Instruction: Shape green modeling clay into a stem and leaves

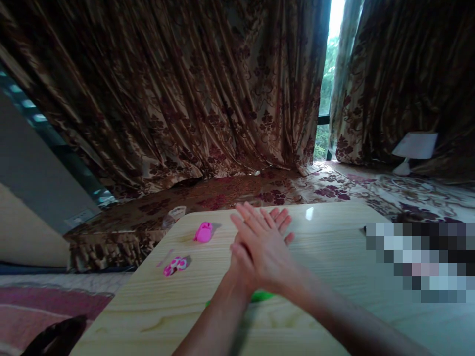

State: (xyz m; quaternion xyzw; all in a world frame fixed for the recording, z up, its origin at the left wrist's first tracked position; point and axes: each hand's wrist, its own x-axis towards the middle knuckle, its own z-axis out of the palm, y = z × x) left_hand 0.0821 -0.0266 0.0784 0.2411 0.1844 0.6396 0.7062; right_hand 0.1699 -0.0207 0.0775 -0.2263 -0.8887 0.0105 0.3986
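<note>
My right hand [266, 244] lies across my left hand [240, 264], palm against palm, above the middle of the table. Its fingers are stretched out and flat. The left hand's fingertips show beyond them, also straight and apart. Whether anything sits between the palms is hidden. Below my wrists, a flat bright green piece [262, 296] is partly covered by my forearms. To the left are a bright pink rounded lump [204, 232] and a small pink-and-white blotched piece [175, 266], neither of them touched by a hand.
The pale wood-grain table [326, 252] has rounded far corners. A clear plastic container [174, 216] stands past its far left edge. At the right is a pixelated area. Behind are a floral-covered ledge [237, 190], patterned curtains [208, 99] and a white lamp [415, 146].
</note>
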